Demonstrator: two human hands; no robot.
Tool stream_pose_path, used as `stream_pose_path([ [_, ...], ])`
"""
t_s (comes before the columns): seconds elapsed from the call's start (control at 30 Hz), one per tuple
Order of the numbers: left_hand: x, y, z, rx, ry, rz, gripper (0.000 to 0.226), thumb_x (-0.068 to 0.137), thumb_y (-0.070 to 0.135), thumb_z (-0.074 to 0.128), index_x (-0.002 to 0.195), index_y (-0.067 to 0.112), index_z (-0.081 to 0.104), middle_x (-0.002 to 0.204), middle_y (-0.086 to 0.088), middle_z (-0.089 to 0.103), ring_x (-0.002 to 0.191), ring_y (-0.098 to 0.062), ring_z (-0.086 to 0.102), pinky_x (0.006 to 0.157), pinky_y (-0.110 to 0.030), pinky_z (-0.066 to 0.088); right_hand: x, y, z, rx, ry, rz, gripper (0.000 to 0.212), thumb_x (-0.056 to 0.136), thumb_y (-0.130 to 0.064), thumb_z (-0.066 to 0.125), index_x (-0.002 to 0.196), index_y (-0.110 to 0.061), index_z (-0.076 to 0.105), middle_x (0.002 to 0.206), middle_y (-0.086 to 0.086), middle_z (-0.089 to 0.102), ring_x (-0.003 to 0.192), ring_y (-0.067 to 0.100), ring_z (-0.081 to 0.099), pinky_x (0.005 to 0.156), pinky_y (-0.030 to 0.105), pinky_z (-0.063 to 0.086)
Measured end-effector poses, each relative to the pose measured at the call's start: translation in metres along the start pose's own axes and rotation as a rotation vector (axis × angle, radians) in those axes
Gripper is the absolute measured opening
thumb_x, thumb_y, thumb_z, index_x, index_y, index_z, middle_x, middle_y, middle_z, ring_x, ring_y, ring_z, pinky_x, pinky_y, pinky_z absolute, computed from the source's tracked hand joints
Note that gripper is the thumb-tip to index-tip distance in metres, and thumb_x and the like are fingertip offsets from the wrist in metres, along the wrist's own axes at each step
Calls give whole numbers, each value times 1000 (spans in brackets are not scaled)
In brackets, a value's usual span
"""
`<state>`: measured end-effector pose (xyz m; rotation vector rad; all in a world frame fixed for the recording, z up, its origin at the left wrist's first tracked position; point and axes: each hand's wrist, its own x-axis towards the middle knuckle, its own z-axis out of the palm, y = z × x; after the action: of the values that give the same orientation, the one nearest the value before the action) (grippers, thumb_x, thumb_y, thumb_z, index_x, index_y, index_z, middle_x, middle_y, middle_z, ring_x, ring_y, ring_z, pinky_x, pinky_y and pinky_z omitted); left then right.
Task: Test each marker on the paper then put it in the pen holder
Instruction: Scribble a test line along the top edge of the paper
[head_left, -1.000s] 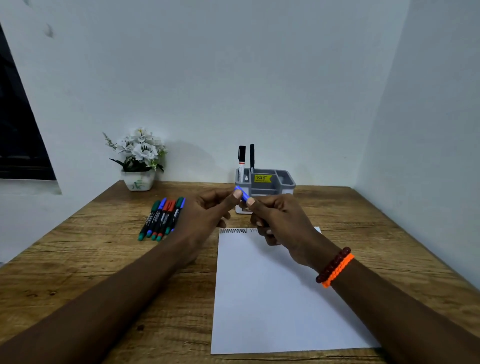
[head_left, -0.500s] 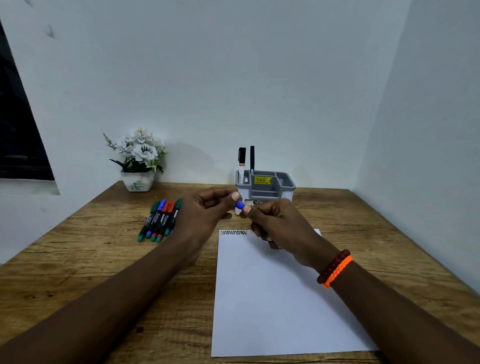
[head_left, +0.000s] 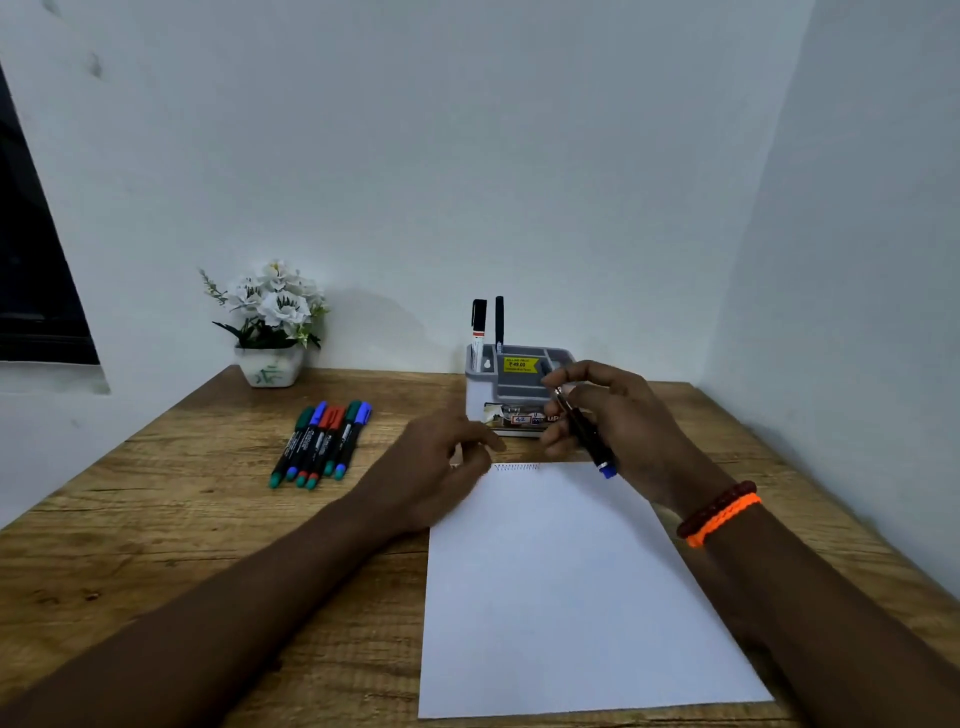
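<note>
Right hand (head_left: 618, 421) up over the top of the paper (head_left: 566, 587), grip curled round a blue-ended marker (head_left: 587, 434), just in front of the pen holder (head_left: 514, 387). Left hand (head_left: 436, 462) blurred at the paper's top left corner, grip impossible to tell. Five more markers (head_left: 322, 441) lying side by side on the counter (head_left: 156, 519).

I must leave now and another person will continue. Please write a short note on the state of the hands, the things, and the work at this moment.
Right hand holds a blue marker above the top edge of the paper.
Left hand is blurred and its grip is unclear.
Paper carries one short scribble at its top.
Pen holder has two black pens.
Left: test this marker if untested and put it in the holder; then the six markers on the table.
</note>
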<state>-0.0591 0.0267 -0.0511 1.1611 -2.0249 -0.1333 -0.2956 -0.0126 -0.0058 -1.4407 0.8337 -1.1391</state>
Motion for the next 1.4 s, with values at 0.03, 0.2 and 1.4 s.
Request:
stream_pose_path([
  [0.03,0,-2,3,50,-47,32,22,95,35,59,108,30,77,87,13,65,81,-1,57,67,-13,37,1,0,-1,127,-20,42,30,107,4,43,120,-1,70,91,21,69,69,33,73,65,41,67],
  [0.2,-2,-7,9,112,-124,28,38,88,61,66,114,36,76,87,19,59,85,1,57,70,-21,47,-2,9,-1,188,-108,22,31,95,5,66,124,-5,68,94,18,74,83,33,76,68,38,65],
  [1.4,0,-10,10,45,-104,14,31,85,54,76,107,33,79,82,15,65,84,-2,60,65,-11,40,-15,38,-2,-484,242,-36,22,85,-16,77,69,-1,72,63,13,73,48,24,57,48,32,46],
])
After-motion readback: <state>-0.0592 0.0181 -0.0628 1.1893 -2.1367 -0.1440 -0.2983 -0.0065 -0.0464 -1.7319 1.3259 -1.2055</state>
